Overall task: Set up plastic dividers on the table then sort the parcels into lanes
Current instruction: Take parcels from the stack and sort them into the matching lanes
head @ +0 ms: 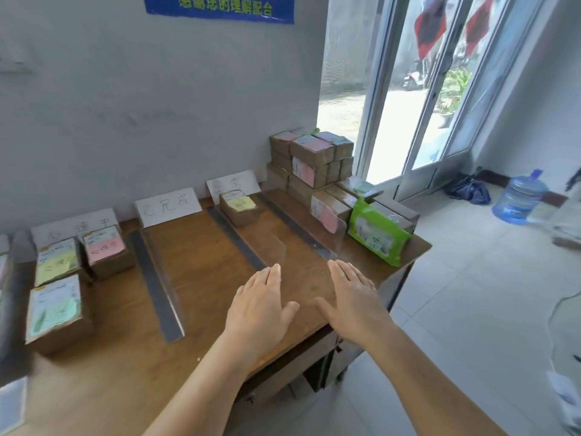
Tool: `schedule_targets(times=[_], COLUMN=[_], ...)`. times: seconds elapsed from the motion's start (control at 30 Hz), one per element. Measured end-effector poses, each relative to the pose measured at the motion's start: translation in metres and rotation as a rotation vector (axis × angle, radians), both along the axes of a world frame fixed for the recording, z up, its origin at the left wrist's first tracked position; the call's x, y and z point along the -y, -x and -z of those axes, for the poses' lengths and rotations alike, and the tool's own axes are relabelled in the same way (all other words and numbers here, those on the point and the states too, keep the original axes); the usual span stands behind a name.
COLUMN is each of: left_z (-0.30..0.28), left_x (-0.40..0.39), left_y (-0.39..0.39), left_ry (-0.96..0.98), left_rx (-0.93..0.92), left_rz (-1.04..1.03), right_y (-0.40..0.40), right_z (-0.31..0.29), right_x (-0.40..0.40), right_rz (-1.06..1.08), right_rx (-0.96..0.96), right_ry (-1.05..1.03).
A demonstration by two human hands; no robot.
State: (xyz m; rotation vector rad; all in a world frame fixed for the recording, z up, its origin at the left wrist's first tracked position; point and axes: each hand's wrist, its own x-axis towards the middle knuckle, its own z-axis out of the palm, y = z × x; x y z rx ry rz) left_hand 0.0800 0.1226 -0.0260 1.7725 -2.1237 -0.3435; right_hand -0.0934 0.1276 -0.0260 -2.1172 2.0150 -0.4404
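Head view: both hands hover flat over the near right part of the brown wooden counter [201, 278], fingers straight, holding nothing. Left hand [261, 300] has its fingertips just beside the near end of a clear plastic divider on a grey base strip [239, 237]; right hand [352, 294] lies just short of a second clear divider [298, 228], so the hands frame the lane between the two. A third divider [157, 284] stands further left. Judged step: dividers up, sorting under way. That lane holds one brown cardboard parcel with a yellow label [239, 207] at its far end, well apart from the hands. The unsorted stack of brown parcels [314, 158] sits at the far right corner. Next move likely calls for reaching past the right divider to take a parcel without knocking the panels.
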Motion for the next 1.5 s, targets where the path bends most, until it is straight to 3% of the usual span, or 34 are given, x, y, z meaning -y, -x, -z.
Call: schedule_targets(times=[0.57,0.83,1.1,1.5], left_z=[0.021,0.053,0.075,0.087], left_x=[0.125,0.182,0.198,0.178], left_y=[0.162,0.209,0.23,0.274], left_ry=[-0.03,-0.174,-0.263,-0.314], left_rx=[-0.075,-0.07,-0.121,-0.272], left_rz=[0.246,0.285,0.207,-0.139], right_y=[0.151,0.194,0.216,0.237], right_z=[0.018,0.037,0.07,0.09], right_x=[0.089,0.155,0.195,0.207], right_rz=[0.237,0.339,0.35,0.141], right_rx=[0.056,0.127,0.177,0.263], right_ry=[-0.001,-0.056,-0.154,-0.043])
